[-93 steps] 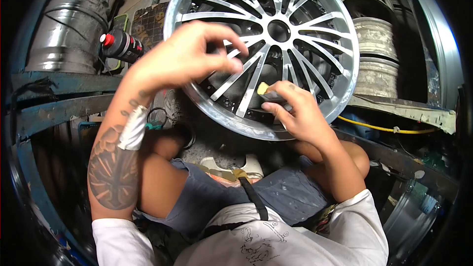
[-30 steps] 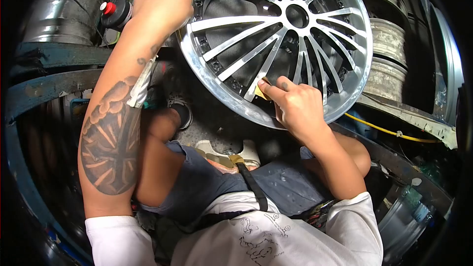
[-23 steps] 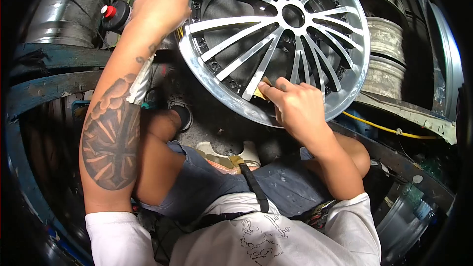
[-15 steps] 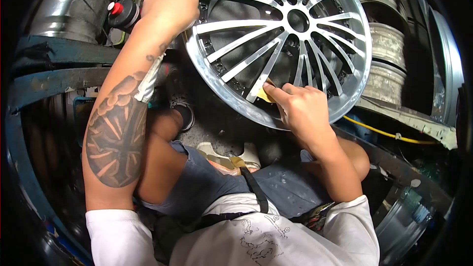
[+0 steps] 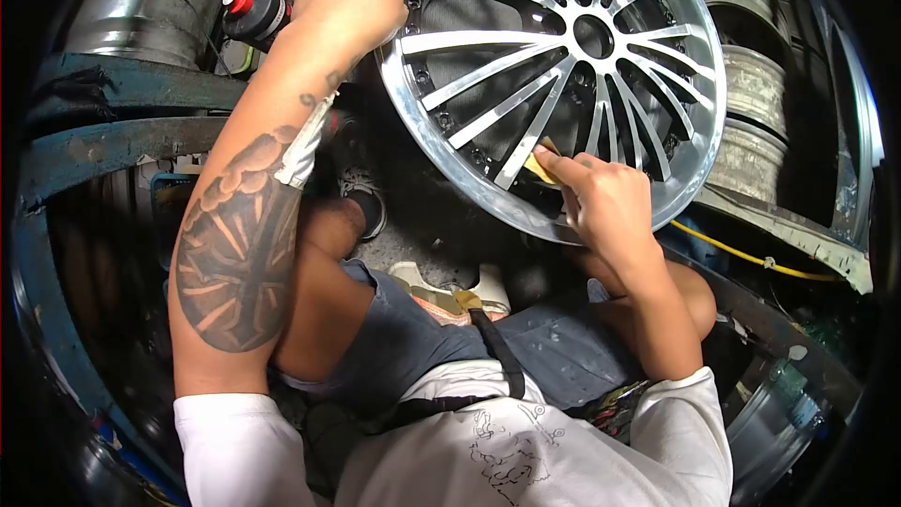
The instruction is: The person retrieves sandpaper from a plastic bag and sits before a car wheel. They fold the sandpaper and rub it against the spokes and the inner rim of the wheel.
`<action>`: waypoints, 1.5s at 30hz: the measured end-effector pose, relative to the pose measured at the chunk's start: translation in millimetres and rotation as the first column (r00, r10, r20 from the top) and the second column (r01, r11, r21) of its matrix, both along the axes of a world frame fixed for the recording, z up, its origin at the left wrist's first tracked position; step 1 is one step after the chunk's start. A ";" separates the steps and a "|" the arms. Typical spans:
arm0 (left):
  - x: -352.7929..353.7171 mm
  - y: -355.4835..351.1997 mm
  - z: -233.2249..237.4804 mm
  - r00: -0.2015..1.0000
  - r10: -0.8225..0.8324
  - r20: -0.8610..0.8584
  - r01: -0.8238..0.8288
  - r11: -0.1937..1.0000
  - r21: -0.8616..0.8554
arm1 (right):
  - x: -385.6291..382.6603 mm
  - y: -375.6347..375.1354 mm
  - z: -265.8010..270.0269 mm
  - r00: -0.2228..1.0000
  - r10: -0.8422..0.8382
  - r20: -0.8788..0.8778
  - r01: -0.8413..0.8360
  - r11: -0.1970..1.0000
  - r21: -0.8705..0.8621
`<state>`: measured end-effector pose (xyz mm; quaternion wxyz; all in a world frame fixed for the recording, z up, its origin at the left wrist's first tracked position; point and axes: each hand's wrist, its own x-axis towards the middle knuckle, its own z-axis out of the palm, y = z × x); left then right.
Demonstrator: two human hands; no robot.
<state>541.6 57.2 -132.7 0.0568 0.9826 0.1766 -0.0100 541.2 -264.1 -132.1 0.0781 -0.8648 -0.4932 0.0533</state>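
A silver multi-spoke wheel rim (image 5: 554, 38) with dark recesses between its spokes is tilted in front of me. My left hand (image 5: 352, 2) is closed on the rim's upper left edge, its fingertips mostly hidden. My right hand (image 5: 605, 195) pinches a folded yellow sheet (image 5: 539, 167), which looks like sandpaper, near the outer end of a lower spoke. That hand lies over the rim's lower lip.
Stacked worn rims (image 5: 751, 84) stand at the right, above a metal ledge with a yellow cable (image 5: 741, 252). A black bottle with a red cap (image 5: 255, 14) and a large metal barrel (image 5: 150, 9) are at the upper left, beside blue beams (image 5: 141, 155).
The whole scene has shifted slightly right in view. My right hand and the yellow sheet have moved a little up the spoke, toward the hub.
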 end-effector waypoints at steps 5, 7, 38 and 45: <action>3.2 1.8 -15.9 0.996 0.062 0.066 -0.060 0.998 -0.035 | 7.6 -5.6 -18.1 1.000 0.017 0.013 -0.017 1.000 -0.022; 1.0 0.5 -13.7 0.996 0.069 0.063 -0.068 0.997 -0.020 | 8.1 -2.3 -6.5 0.999 0.032 0.033 -0.031 0.999 -0.036; 8.8 -68.4 27.1 0.863 -0.495 0.102 0.355 0.449 -0.820 | 37.4 -15.3 19.6 0.859 -0.032 -0.512 0.291 0.852 0.435; 11.3 -77.3 23.0 0.806 -0.588 0.074 0.202 0.155 -0.967 | 31.7 -15.3 5.7 0.329 -0.069 -0.942 0.606 0.781 0.154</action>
